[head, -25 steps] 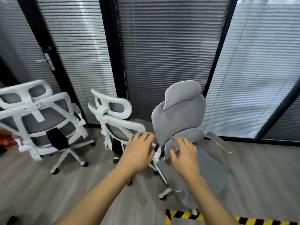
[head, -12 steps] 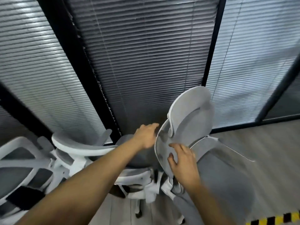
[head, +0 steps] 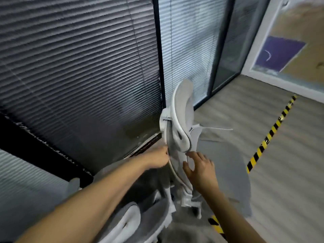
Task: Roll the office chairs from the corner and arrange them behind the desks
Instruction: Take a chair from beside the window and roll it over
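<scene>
Head view looks down at a grey office chair (head: 182, 130) seen edge-on at the centre of the frame, its white-rimmed headrest (head: 183, 100) rising toward the middle and its grey seat (head: 228, 172) spreading to the right over the wood-look floor (head: 280, 172). At centre, the left hand (head: 157, 157) reaches in from the lower left and grips the left edge of the backrest, its fingers curled round the rim. Just right of it, the right hand (head: 199, 168) lies against the back face of the backrest with its fingers spread and fairly straight, thumb out to the left; it presses rather than grasps. A second chair (head: 129, 223), grey with a white frame, sits blurred at the bottom centre beneath the left forearm, close beside the first. Dark and pale slatted blinds (head: 78, 67) behind glass panels fill the upper left and centre, divided by a black frame post (head: 159, 58). Yellow-and-black hazard tape (head: 270, 135) runs diagonally across the floor at the right, with another piece showing at the bottom near the right forearm. Much of the picture is smeared by motion.
</scene>
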The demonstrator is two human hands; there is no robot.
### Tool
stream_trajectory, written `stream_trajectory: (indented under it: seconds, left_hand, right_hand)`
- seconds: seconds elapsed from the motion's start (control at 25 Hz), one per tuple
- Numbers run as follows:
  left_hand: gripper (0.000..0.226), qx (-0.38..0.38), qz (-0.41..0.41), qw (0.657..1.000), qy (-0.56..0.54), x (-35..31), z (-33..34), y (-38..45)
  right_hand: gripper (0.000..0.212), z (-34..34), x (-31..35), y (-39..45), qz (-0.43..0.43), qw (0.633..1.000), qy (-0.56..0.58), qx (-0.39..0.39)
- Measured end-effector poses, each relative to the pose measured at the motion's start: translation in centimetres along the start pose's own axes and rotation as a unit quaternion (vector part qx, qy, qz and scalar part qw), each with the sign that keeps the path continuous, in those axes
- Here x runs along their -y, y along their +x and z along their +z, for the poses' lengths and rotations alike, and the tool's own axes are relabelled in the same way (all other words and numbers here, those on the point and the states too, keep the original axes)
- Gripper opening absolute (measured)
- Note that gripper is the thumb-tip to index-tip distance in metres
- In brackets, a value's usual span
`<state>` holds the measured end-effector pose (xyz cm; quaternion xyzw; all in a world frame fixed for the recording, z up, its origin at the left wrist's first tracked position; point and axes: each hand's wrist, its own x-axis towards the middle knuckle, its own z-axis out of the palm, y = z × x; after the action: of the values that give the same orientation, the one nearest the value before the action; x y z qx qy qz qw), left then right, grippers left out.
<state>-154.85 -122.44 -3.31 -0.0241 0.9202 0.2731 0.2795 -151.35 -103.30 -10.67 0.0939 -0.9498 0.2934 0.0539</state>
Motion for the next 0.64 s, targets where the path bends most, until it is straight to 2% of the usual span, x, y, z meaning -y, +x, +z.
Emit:
stream_trajectory:
  seconds: [0.16, 0.24, 0.28, 0.36, 0.4, 0.44, 0.48, 0.56, 0.64]
  left_hand:
    - [0.058, 0.097, 0.048, 0.994, -0.021, 0.2, 2.7, -0.6]
    - [0.059, 0.133, 0.096, 0.986, -0.041, 1.2, 2.8, 0.2]
    - [0.055, 0.11, 0.128, 0.985, -0.031, 1.4, 2.3, 1.0]
    - [0.04, -0.045, 0.195, 0.979, 0.03, 1.0, 0.7, 2.5]
    - [0.036, -0.13, 0.23, 0.963, 0.061, 0.5, 0.1, 3.4]
    - [0.04, -0.176, 0.262, 0.945, 0.082, -0.2, -0.4, 4.0]
    - [0.052, -0.19, 0.29, 0.933, 0.099, -0.7, -0.3, 5.0]
    - [0.082, -0.168, 0.306, 0.923, 0.163, -1.7, 0.4, 6.8]
    - [0.096, -0.165, 0.312, 0.909, 0.221, -2.4, 2.0, 8.5]
  right_hand:
    - [0.033, -0.2, 0.1, -1.6, 0.04, 0.997, -0.021, -0.056]
    - [0.033, -0.4, -0.3, -2.8, 0.058, 0.995, -0.04, -0.077]
    - [0.033, -0.6, -0.7, -3.4, 0.073, 0.992, -0.062, -0.085]
    - [0.033, -0.7, -1.6, -5.0, 0.099, 0.985, -0.107, -0.096]
    - [0.033, -0.8, -1.9, -6.2, 0.107, 0.98, -0.131, -0.101]
    - [0.034, -1.0, -2.3, -7.2, 0.113, 0.975, -0.158, -0.112]
    - [0.034, -1.4, -3.0, -8.2, 0.121, 0.967, -0.183, -0.126]
    - [0.033, -2.7, -4.4, -9.8, 0.138, 0.954, -0.216, -0.157]
    - [0.032, -4.3, -6.2, -11.4, 0.159, 0.942, -0.232, -0.181]
